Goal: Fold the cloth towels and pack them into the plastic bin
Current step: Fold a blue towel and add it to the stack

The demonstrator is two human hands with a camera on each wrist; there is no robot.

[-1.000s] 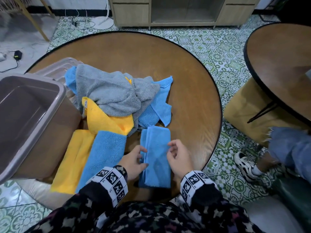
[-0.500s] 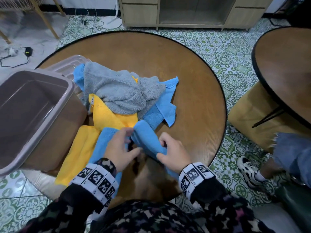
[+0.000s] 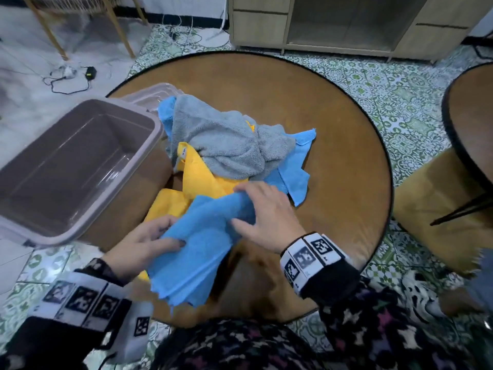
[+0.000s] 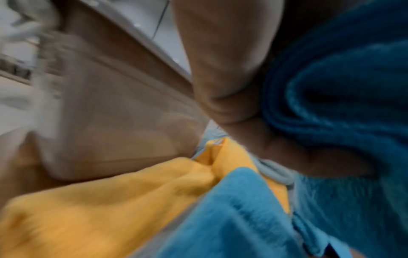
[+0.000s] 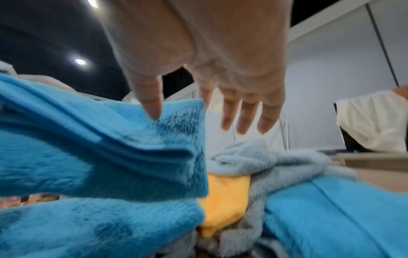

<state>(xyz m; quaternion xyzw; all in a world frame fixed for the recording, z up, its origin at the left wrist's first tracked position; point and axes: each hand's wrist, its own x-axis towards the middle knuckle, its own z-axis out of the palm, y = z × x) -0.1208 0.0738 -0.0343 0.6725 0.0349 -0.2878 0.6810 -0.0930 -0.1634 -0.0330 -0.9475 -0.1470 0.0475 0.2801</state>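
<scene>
A folded blue towel [image 3: 202, 241] hangs above the round table's [image 3: 333, 156] near edge, over a folded yellow towel [image 3: 168, 206]. My left hand [image 3: 160, 236] grips its left side, thumb on top and fingers beneath. In the left wrist view the hand [image 4: 232, 69] wraps the blue towel [image 4: 331, 87] beside the bin wall [image 4: 121, 104]. My right hand [image 3: 266, 209] lies on the towel's far end with straight fingers. In the right wrist view only the thumb of that hand [image 5: 209, 52] touches the blue towel [image 5: 88, 148]. The taupe plastic bin [image 3: 157, 126] stands at the left with nothing in it.
A heap of unfolded towels lies mid-table: a grey one [image 3: 226, 140], a yellow one [image 3: 202, 180], a blue one [image 3: 296, 166]. The bin's lid [image 3: 152, 92] lies behind the bin. A second table [image 3: 474, 129], a yellow stool [image 3: 440, 209] and another person's shoe [image 3: 418, 289] are at the right.
The blue towel lay flat on the table a second ago. Both hands folded it over, lifted it and carried it left, nearer the bin. The right hand's fingers have straightened.
</scene>
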